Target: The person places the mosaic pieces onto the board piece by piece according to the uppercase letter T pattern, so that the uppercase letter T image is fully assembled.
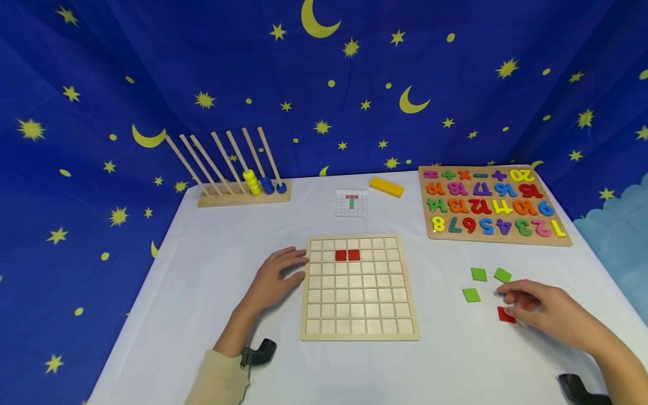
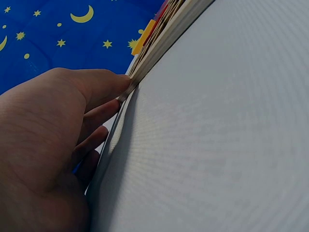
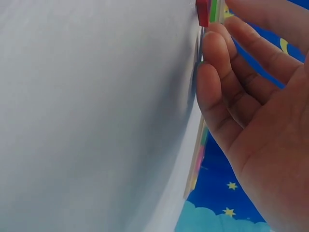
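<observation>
A wooden grid board (image 1: 310, 315) lies in the middle of the table, with two red square tiles (image 1: 347, 255) side by side in its second row from the top. My left hand (image 1: 270, 281) rests at the board's left edge, fingers extended and fingertips right at the rim; the left wrist view shows the board's edge (image 2: 159, 50) by them. On the right, my right hand (image 1: 549, 312) is over a loose red tile (image 1: 506, 315), thumb at its edge and fingers loosely bent. Three green tiles (image 1: 471, 295) lie just beyond and left of that hand.
Behind the board lies a pattern card (image 1: 359, 209) with a red and green T, beside a yellow block (image 1: 387, 187). A wooden peg stand (image 1: 217, 199) with yellow and blue beads is back left. A number puzzle board (image 1: 506, 241) lies back right, before a starry blue curtain (image 1: 228, 67).
</observation>
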`<state>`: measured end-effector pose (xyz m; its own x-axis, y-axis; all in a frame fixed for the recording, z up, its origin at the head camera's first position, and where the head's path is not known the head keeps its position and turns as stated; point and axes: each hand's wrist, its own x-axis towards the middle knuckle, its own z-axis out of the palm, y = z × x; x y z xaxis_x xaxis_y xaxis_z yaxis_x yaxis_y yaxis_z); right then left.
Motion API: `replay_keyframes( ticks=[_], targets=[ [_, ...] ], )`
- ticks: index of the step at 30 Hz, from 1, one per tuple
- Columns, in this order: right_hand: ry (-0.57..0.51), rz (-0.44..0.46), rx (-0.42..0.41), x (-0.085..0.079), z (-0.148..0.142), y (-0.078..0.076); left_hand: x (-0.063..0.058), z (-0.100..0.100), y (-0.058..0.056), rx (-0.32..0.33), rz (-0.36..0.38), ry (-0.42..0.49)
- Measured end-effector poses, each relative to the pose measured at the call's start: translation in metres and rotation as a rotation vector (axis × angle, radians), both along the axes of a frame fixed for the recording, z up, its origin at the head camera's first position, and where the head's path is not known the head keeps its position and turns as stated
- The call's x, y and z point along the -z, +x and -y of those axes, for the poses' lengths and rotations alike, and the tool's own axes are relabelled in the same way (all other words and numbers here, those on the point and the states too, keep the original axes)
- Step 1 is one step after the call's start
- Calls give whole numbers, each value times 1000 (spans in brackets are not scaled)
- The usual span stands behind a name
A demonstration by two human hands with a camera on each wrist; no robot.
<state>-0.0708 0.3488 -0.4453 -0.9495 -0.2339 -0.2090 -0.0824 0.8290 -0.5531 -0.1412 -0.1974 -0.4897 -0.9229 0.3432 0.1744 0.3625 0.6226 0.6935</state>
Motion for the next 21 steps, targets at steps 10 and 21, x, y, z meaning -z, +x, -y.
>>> replay_keyframes(
  ticks=[10,21],
  targets=[
    [-4,48,-46,3,-1,6,0,0,0,-2,-5,5],
    [57,79,-95,4,-1,7,-2,-1,1,-5,-2,11]
  ],
)
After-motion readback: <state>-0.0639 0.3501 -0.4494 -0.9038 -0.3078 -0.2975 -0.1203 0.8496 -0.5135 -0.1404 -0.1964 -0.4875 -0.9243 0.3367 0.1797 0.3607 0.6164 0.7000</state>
